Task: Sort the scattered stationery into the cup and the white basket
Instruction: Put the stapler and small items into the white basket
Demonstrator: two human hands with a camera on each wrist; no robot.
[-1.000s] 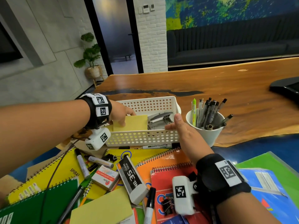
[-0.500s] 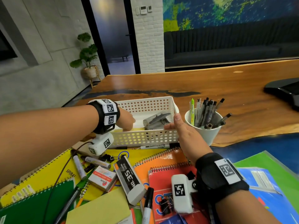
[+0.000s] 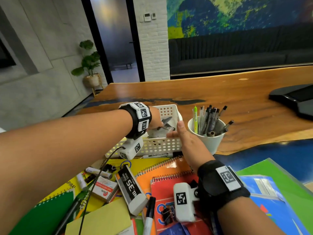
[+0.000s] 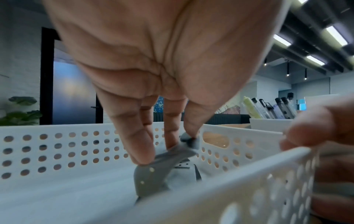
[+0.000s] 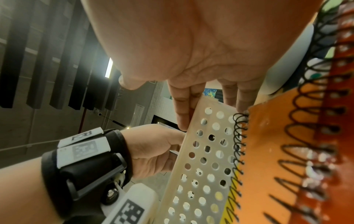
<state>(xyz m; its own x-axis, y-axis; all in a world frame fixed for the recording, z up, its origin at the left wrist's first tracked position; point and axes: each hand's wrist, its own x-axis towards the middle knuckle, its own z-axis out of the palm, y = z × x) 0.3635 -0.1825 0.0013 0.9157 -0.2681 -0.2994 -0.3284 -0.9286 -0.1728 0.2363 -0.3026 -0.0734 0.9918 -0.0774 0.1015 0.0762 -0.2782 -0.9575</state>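
The white perforated basket [image 3: 162, 146] stands on the wooden table, left of a white cup [image 3: 210, 143] full of pens. My left hand [image 3: 157, 126] reaches down into the basket. In the left wrist view its thumb and fingers [image 4: 143, 157] pinch the lever of a grey stapler [image 4: 153, 174] that lies on the basket [image 4: 57, 151] floor. The stapler [image 3: 166, 126] is partly hidden by the wrist in the head view. My right hand [image 3: 176, 131] holds the basket's near rim at its right end, with fingers [image 5: 182, 115] straddling the wall of the basket [image 5: 201, 166].
Spiral notebooks [image 3: 169, 170] in orange, red, yellow and green cover the near table. On them lie a staples box [image 3: 130, 185], a small red-and-white box [image 3: 105, 187], markers [image 3: 149, 216], binder clips [image 3: 166, 214] and a yellow pad [image 3: 101, 221]. A whiteboard marker [image 3: 157, 156] lies against the basket. A black device [image 3: 296, 99] sits far right.
My left hand lowered the yellow pad into the basket, let it go and moved right onto the stapler. My right hand stayed on the rim.
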